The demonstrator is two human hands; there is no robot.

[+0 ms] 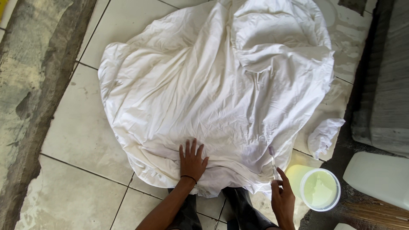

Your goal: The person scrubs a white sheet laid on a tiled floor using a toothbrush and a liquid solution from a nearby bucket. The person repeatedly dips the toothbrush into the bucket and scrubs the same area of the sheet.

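- A large white sheet (213,85) is spread in a crumpled heap over the pale tiled floor (76,127), filling the middle and far part of the scene.
- The left hand (191,161) is laid flat on the near edge of the sheet, fingers spread apart and pressed onto the cloth; a dark band is worn at the wrist.
- The right hand (282,198) is closed around the handle of a small brush (273,161), whose bristled head is set against the sheet, to the right of the left hand.
- A small round white tub (319,189) is placed on the floor just right of the right hand; it is open and is filled with a pale yellowish-green liquid.
- A smaller wad of white cloth (324,136) is seen on the tiles beyond the tub, near the sheet's right edge.
- A white plastic container (379,179) is lying at the near right; its contents cannot be seen.
- Dark rubber boots (245,211) are seen at the near edge, partly under the sheet's hem.
- A rough concrete strip (30,85) is found along the left side.
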